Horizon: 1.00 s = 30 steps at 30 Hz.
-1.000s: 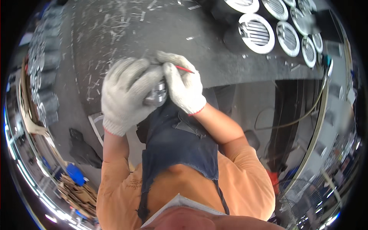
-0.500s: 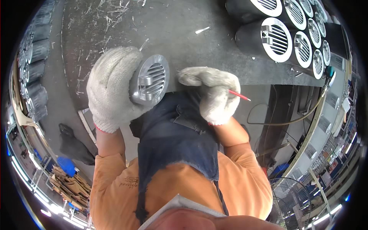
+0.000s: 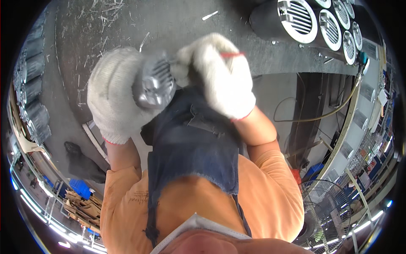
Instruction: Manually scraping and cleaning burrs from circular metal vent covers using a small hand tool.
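Note:
My left hand (image 3: 111, 95), in a white knitted glove, is wrapped round a silver round metal grille piece (image 3: 157, 86) with slots and a small raised latch-like part on its face. The piece is blurred by motion. Gloved as well, my right hand (image 3: 226, 78) is closed on a thin red-handled tool (image 3: 232, 55), whose red end sticks out above the fingers. Its fingertips are close to the slotted face, and I cannot tell whether they touch. The tool's working tip is hidden or smeared. Both hands are over the near edge of the dark bench.
On the grey bench (image 3: 169, 25) lie thin shavings (image 3: 112, 8) and a white sliver (image 3: 210, 15). Several black cylinders with slotted silver ends (image 3: 298, 21) stand at the far right. A hose (image 3: 315, 120) hangs right of the bench; a fan (image 3: 325, 211) stands at the lower right.
My right hand has moved up and left to the grille piece, turning the red tool. The left hand has shifted slightly left with the piece. The view has shifted a little.

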### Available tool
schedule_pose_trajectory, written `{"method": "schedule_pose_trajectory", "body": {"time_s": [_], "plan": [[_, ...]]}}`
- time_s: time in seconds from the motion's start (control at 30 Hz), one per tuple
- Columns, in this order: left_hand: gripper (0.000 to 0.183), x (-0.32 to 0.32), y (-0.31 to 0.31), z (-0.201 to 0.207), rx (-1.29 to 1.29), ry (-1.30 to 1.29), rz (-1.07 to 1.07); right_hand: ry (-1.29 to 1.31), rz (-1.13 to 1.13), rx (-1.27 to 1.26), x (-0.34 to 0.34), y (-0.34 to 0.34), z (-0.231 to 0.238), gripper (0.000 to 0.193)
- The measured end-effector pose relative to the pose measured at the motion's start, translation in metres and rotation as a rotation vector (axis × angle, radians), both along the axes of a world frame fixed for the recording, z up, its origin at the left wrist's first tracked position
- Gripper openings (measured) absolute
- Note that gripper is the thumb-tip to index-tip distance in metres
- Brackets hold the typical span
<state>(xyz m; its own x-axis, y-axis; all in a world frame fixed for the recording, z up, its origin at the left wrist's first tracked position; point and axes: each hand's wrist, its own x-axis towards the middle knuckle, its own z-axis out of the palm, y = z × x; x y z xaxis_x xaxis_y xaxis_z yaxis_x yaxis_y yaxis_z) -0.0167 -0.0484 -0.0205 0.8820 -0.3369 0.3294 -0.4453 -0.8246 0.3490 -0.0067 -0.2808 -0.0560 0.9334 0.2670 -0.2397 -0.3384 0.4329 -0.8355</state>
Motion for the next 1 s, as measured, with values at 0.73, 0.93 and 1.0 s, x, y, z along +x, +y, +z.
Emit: {"method": "schedule_pose_trajectory", "body": {"time_s": [0.73, 0.93, 1.0], "plan": [[0.082, -0.012, -0.004, 0.003, 0.009, -0.008, 0.178, -0.123, -0.007, -0.07, -0.022, -0.005, -0.016, 0.04], [0.081, -0.011, -0.002, 0.002, 0.006, -0.047, 0.137, -0.185, -0.158, 0.129, -0.033, 0.007, -0.011, 0.026], [0.081, -0.011, -0.002, 0.001, 0.019, -0.063, 0.115, -0.296, -0.126, 0.072, -0.034, 0.007, -0.01, 0.016]]}}
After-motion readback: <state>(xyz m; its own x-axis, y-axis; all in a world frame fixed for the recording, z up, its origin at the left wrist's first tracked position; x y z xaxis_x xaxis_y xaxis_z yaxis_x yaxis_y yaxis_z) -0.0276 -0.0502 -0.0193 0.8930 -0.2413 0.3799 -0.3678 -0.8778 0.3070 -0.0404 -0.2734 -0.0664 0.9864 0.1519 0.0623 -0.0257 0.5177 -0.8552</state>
